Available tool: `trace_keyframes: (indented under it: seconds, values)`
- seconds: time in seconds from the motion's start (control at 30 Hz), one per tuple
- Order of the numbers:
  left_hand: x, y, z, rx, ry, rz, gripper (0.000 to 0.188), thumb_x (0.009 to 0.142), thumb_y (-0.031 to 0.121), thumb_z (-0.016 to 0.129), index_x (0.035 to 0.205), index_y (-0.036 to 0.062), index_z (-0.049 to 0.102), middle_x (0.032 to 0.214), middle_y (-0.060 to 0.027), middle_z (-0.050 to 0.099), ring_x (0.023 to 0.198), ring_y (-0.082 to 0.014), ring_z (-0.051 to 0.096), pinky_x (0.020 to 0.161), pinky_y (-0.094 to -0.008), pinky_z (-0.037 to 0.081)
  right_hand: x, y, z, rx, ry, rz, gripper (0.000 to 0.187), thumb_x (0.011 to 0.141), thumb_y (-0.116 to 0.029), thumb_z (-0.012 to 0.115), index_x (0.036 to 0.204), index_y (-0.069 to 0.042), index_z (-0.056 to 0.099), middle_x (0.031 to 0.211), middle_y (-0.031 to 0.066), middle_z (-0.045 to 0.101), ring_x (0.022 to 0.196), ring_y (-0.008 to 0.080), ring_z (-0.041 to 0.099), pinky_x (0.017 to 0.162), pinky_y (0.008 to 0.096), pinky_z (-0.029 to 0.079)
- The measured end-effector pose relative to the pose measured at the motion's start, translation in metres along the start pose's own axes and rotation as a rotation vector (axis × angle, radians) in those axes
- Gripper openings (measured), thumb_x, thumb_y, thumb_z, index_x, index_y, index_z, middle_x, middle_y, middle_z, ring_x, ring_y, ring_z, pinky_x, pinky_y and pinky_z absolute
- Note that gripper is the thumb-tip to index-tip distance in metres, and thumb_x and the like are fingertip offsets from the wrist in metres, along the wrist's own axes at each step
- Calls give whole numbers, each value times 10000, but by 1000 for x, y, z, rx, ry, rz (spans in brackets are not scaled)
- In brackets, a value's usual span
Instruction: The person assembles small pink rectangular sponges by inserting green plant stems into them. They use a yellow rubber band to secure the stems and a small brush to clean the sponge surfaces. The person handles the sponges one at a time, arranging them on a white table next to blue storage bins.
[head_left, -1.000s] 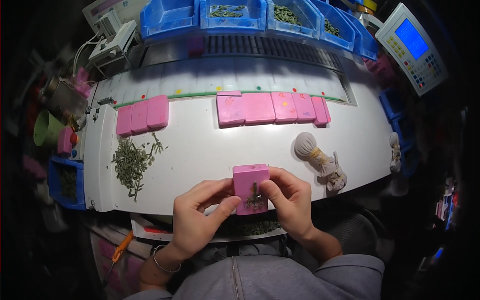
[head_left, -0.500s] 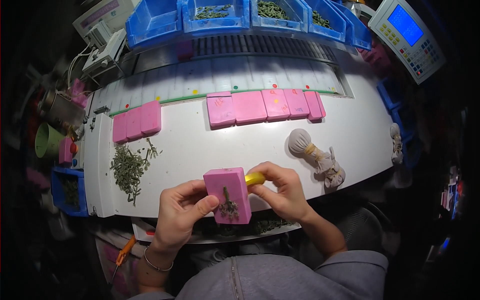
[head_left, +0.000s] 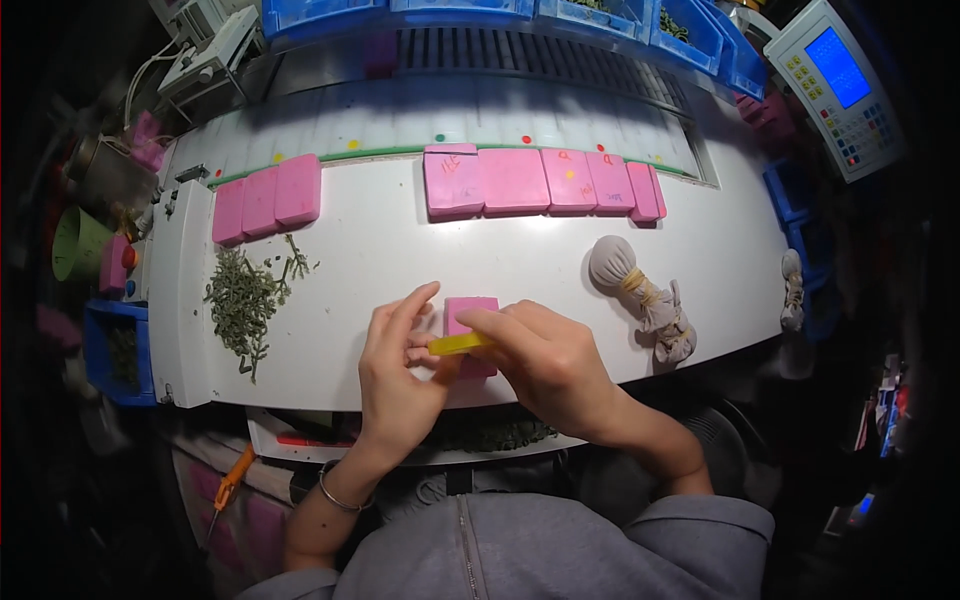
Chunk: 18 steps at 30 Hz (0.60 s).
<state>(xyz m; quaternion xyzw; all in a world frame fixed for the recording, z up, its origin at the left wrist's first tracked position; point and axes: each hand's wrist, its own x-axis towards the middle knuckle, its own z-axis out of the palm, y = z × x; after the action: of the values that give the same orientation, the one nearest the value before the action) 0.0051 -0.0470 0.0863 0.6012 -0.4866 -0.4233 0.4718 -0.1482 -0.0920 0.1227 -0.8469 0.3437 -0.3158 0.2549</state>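
A small pink block [head_left: 468, 303] lies on the white table in front of me, partly covered by my hands. My right hand [head_left: 555, 362] grips a slim yellow tool [head_left: 457, 344] above this block; its exact kind is unclear. On the other side, my left hand [head_left: 402, 378] is beside the block with its fingers apart, its fingertips close to the tool's end. Whether those fingertips touch the tool or the block, I cannot make out. The block's face is mostly hidden.
Pink blocks stand in two rows, one at left [head_left: 262, 200] and one at centre right [head_left: 515, 182]. A pile of green branching pieces [head_left: 240, 305] lies at left. At right are tied cloth bundles [head_left: 640, 285]. Blue bins [head_left: 600, 35] and a keypad device [head_left: 838, 85] stand behind.
The pink block has gone from between my hands down to the table. My right hand has swung left with the yellow tool, and my left hand has let go of the block.
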Motion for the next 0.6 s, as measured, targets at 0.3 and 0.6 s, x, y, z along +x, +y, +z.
trace_keyframes:
  seconds: [0.3,0.6]
  values:
    - [-1,-2,-14,150,-70,160,199,775,-118,510,946,-32,565,944,-104,566,858,-174,574,746,-255,465,-8,17,6,69,-80,47,792,621,-231,768,1291,-6,411,1170,189,483,1092,351,477,896,390,417]
    - [-2,-9,-32,223,-32,97,56,851,0,576,865,-52,561,786,-72,558,749,-128,564,666,-240,460,-28,38,31,80,-99,96,883,596,-139,789,1327,35,326,1231,210,429,1135,373,425,964,405,367]
